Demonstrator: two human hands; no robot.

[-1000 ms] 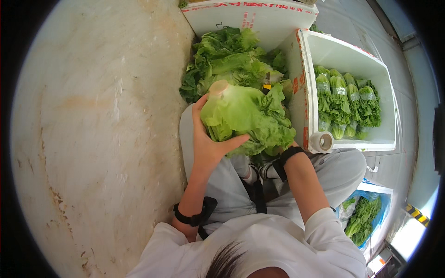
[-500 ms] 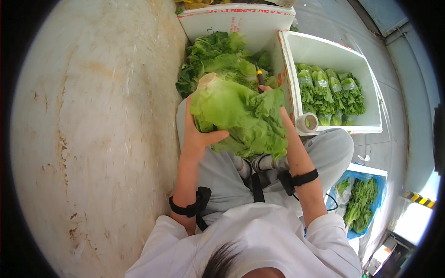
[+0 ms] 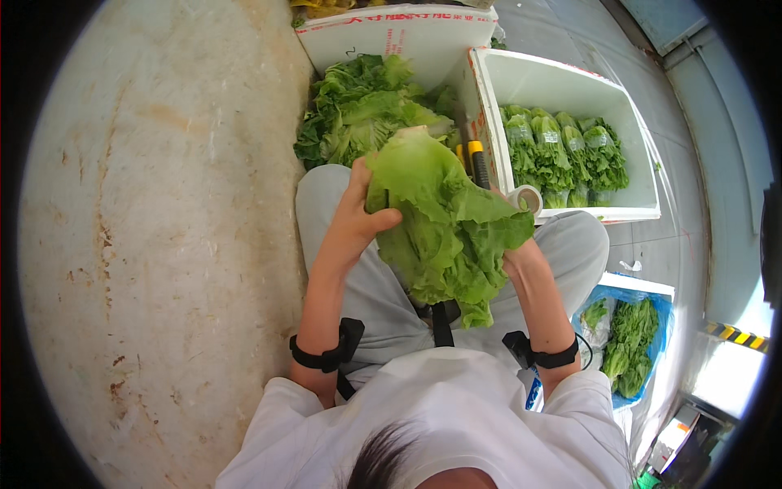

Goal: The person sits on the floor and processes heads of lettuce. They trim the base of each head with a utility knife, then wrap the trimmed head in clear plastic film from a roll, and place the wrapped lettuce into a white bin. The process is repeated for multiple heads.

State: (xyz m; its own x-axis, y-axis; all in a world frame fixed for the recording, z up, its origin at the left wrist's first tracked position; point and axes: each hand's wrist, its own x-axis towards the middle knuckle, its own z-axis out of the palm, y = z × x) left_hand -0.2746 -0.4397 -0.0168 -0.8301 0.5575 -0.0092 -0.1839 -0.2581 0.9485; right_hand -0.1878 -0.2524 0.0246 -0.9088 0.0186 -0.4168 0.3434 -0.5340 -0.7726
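My left hand (image 3: 354,208) grips the left side of a leafy green lettuce head (image 3: 432,220), thumb against its leaves and pale cut stem at the top. My right hand (image 3: 516,257) is mostly hidden behind the lettuce's right side and grips a yellow-and-black-handled knife (image 3: 479,159), whose handle sticks up beside the leaves. Beyond them a pile of loose lettuce (image 3: 350,106) lies against a white foam box (image 3: 358,41). A roll of tape (image 3: 529,196) rests by the near corner of the right-hand box.
An open foam crate (image 3: 570,77) at the right holds several bundled greens (image 3: 550,155). A blue-lined box of greens (image 3: 631,342) stands lower right. A pale stained surface (image 3: 155,244) lies at my left, tiled floor (image 3: 668,212) at the right. My crossed legs (image 3: 570,236) are beneath my hands.
The lettuce has shifted right relative to my legs and tipped, its stem end swinging up and its leaves hanging lower. My left hand has moved along with it. The view has shifted slightly.
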